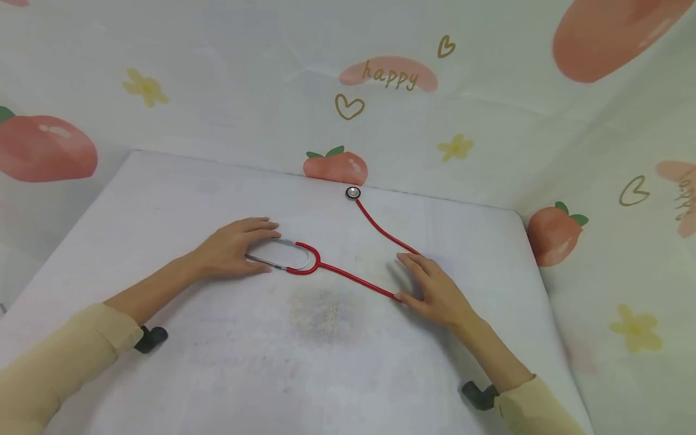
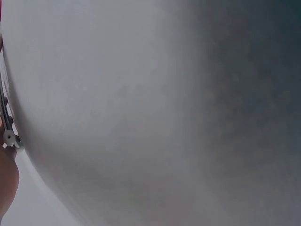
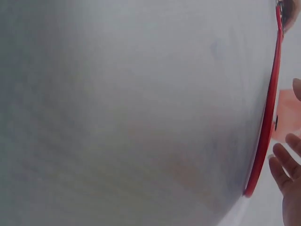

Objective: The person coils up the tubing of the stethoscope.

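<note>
A red-tubed stethoscope point(image 1: 353, 279) with silver metal ear tubes point(image 1: 266, 262) lies on the white table point(image 1: 217, 374), its ear ends point(image 2: 9, 137) hidden in the head view by the loosely extended left hand point(image 1: 236, 248), its bend point(image 3: 249, 191) by the similarly relaxed right hand point(image 1: 440, 293).

We see one red-tubed stethoscope point(image 1: 356, 280), lying on the white table point(image 1: 244, 362). Silver ear tubes point(image 1: 276, 265) point left, spread, ends at the left hand point(image 1: 234, 246). Tubing runs right from the Y to the right hand point(image 1: 439, 294), bend hidden; black-rimmed round chestpiece point(image 1: 353, 193) sits near the far edge.
</note>
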### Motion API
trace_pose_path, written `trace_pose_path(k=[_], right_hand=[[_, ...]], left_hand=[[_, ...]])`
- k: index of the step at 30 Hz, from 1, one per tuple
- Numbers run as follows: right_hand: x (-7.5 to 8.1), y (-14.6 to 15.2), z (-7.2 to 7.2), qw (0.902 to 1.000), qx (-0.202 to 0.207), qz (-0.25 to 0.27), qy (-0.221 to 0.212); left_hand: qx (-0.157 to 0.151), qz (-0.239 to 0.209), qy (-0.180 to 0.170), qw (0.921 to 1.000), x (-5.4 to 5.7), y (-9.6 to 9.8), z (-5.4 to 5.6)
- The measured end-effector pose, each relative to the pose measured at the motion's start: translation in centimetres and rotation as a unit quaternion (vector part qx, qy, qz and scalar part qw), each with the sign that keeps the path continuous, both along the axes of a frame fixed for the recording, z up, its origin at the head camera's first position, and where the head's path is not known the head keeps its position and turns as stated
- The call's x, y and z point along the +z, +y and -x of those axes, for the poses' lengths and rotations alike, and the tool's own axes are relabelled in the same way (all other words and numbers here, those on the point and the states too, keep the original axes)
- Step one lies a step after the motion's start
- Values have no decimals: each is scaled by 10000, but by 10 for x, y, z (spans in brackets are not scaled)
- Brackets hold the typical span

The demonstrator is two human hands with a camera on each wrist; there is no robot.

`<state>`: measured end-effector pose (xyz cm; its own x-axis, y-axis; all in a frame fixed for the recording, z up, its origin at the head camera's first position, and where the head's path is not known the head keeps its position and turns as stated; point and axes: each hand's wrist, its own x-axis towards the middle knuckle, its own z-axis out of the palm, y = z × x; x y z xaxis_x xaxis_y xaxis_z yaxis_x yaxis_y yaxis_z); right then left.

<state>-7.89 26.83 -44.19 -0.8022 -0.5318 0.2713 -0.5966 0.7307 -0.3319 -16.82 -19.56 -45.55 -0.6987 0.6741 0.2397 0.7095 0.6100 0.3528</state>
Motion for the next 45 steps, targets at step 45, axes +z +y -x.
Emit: trace_pose_path(k=[45], right_hand=[[9, -10, 10, 9893, 771, 1224, 215]], left_hand=[[579, -591, 22, 9966, 7, 13, -10]])
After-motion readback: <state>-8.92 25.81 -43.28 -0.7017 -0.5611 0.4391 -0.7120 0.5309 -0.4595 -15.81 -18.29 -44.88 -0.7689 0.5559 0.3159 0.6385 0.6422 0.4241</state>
